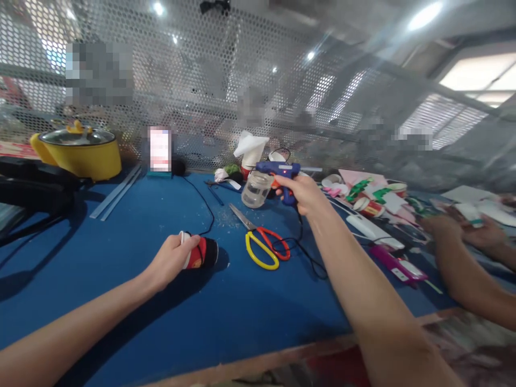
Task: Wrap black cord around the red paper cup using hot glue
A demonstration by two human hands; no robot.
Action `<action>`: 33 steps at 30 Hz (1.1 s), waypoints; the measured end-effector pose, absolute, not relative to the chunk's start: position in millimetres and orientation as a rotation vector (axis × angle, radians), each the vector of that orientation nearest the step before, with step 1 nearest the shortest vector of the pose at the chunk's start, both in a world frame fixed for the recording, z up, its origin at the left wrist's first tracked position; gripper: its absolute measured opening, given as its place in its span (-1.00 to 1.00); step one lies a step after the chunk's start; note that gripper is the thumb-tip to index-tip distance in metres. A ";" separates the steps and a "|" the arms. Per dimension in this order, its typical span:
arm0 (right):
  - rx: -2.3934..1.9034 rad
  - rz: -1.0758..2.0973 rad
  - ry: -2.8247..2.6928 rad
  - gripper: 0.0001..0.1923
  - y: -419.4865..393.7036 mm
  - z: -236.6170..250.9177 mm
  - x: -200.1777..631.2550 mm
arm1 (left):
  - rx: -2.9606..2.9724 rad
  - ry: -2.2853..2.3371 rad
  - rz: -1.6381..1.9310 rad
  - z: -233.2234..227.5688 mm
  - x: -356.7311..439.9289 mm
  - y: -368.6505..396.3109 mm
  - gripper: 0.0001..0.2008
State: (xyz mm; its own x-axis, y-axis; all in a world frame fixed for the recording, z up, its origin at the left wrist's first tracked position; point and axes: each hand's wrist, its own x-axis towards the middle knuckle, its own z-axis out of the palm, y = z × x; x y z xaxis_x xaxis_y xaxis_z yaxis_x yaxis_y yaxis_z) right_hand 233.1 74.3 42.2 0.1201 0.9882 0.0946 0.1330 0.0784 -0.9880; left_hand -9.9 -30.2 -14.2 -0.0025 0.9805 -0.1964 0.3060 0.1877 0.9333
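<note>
My left hand (171, 260) grips a small red, white and black cup (201, 252) lying on its side on the blue tabletop (153, 226). My right hand (306, 194) reaches far across the table and holds a blue glue gun (279, 170) by its handle, its red light on and its nozzle over a clear glass jar (255, 189). The gun's black cord (306, 252) trails back toward me. Scissors with yellow and red handles (264, 244) lie between my two hands.
A yellow pot with a lid (80, 151) stands far left. Paper scraps, tape rolls and a pink tool (397, 266) crowd the right side. Another person's hands (463, 226) work at the right edge. A perforated metal screen (242, 80) backs the table.
</note>
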 end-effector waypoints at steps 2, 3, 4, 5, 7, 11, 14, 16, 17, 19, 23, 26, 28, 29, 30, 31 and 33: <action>-1.342 1.049 -1.247 -0.87 94.5 42.6 237.4 | 1.280 1.490 0.894 -14.1 -10.1 -30.1 -0.69; -1.367 1.080 -1.251 -0.85 102.3 42.4 238.6 | 1.276 1.487 0.905 -14.4 -10.4 -30.1 -0.69; -1.392 1.110 -1.256 -0.83 108.4 42.0 239.4 | 1.273 1.486 0.916 -14.8 -10.8 -30.1 -0.69; -1.417 1.137 -1.261 -0.82 112.9 41.5 239.9 | 1.274 1.489 0.922 -15.4 -11.3 -30.2 -0.69; -1.459 1.179 -1.274 -0.78 117.9 40.5 240.7 | 1.279 1.498 0.919 -16.5 -12.3 -30.2 -0.70; -1.529 1.224 -1.312 -0.66 117.7 39.6 242.7 | 1.282 1.481 0.898 -17.7 -13.2 -29.7 -0.70; -1.583 1.172 -1.358 -0.59 113.1 39.8 244.1 | 1.303 1.493 0.901 -17.1 -12.7 -29.5 -0.70; -1.625 1.083 -1.395 -0.54 107.6 41.3 245.7 | 1.304 1.501 0.902 -16.1 -12.2 -29.9 -0.70; -1.647 1.013 -1.412 -0.53 103.5 43.0 246.6 | 1.300 1.501 0.902 -15.5 -11.9 -30.2 -0.70; -1.681 0.826 -1.440 -0.56 91.4 48.4 248.0 | 1.292 1.501 0.901 -14.7 -11.5 -30.6 -0.70; -1.585 0.298 -1.560 -0.66 51.3 58.6 235.9 | 1.320 1.500 0.898 -15.7 -11.0 -30.5 -0.69; -1.479 0.338 -1.766 -0.63 19.3 50.7 205.8 | 1.419 1.470 0.849 -17.1 -10.7 -32.4 -0.67; -1.397 0.547 -1.977 -0.65 4.9 37.1 180.9 | 1.550 1.427 0.798 -17.0 -10.5 -35.7 -0.65; -1.309 0.725 -2.096 -0.62 0.4 29.5 169.2 | 1.636 1.410 0.773 -16.5 -10.5 -37.9 -0.65; -1.219 0.874 -2.180 -0.60 -2.6 22.1 158.7 | 1.727 1.396 0.752 -15.6 -10.5 -40.2 -0.65; -1.130 0.967 -2.218 -0.60 -4.5 15.7 149.9 | 1.821 1.380 0.738 -14.5 -10.5 -42.5 -0.66; -0.976 1.075 -2.205 -0.67 -6.9 6.7 137.4 | 1.993 1.326 0.723 -11.7 -10.4 -46.4 -0.68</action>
